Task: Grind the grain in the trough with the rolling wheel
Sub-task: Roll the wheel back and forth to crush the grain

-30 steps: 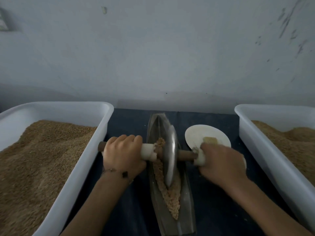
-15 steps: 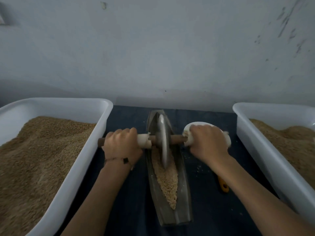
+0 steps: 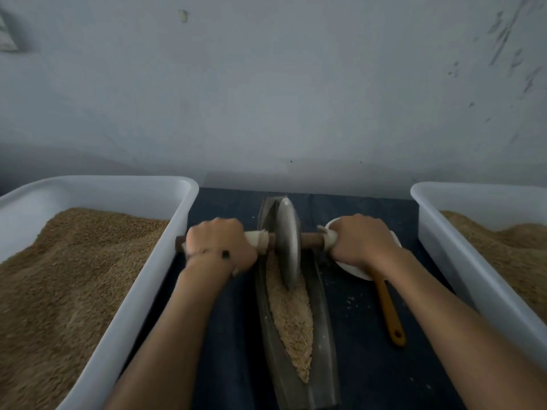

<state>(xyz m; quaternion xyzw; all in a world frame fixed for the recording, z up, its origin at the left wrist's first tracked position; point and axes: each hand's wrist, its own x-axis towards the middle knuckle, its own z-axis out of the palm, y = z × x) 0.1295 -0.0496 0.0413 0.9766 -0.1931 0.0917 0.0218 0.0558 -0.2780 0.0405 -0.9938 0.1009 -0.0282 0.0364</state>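
- Left hand (image 3: 220,245), head view: fingers are curled round the wrapped left end of the axle (image 3: 310,240); a firm grip is held, with a thin bracelet visible at the wrist.
- Right hand (image 3: 361,242), head view: fingers are curled round the wrapped right end of the same axle, above a white dish (image 3: 350,267) lying just beside the trough.
- Rolling wheel (image 3: 288,244): the metal disc is seated upright in the trough (image 3: 321,306), towards its far end, with the rim resting on the grain.
- Grain (image 3: 291,315): a long, narrow bed is seen along the trough channel, from the wheel to the near tip. Its texture appears coarse and flaky, so it is judged partly crushed; whole kernels cannot be told apart from broken ones.
- Progress: grinding is judged to be under way, not finished. Further passes over the full length of the bed are likely required.
- Left tub (image 3: 148,279): a white plastic container, filled with a heaped mass of tan grain.
- Right tub (image 3: 461,261): a matching container, likewise holding a mound of grain; only part is in view.
- Spatula (image 3: 389,312): an orange handle is laid on the dark table (image 3: 370,365), its head hidden under the right wrist.
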